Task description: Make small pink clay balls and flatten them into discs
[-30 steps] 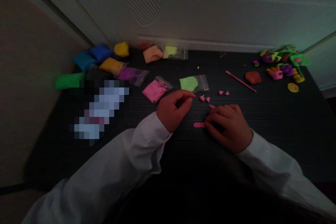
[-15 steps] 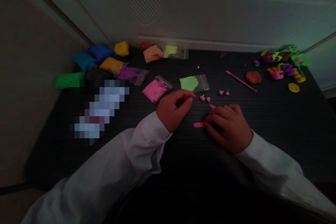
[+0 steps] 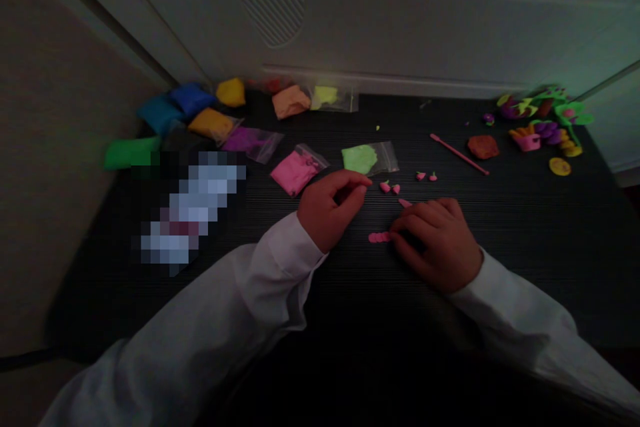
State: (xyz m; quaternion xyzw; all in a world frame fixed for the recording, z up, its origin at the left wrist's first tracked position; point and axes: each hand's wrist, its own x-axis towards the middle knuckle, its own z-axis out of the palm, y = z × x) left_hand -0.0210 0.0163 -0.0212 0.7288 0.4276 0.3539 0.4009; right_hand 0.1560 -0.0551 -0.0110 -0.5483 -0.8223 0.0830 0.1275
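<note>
A short row of overlapping pink clay discs (image 3: 379, 237) lies flat on the dark table. My right hand (image 3: 436, 243) is closed at the row's right end, its thumb and forefinger pinching there and covering that end. From under its knuckles pokes a pink pointed tip (image 3: 405, 203); the rest is hidden. My left hand (image 3: 333, 208) is curled, thumb and forefinger tips nearly meeting, and whatever may be between them is too small to make out. Just beyond it sit little pink clay pieces with green tops (image 3: 385, 187). A bag of light green clay (image 3: 360, 159) lies behind.
A pink clay bag (image 3: 293, 172) lies left of my hands, with several coloured packs (image 3: 213, 123) farther left. A pink modelling stick (image 3: 459, 154) and a reddish-brown lump (image 3: 483, 147) are at back right, near finished clay figures (image 3: 525, 140). A white panel (image 3: 425, 33) rises behind.
</note>
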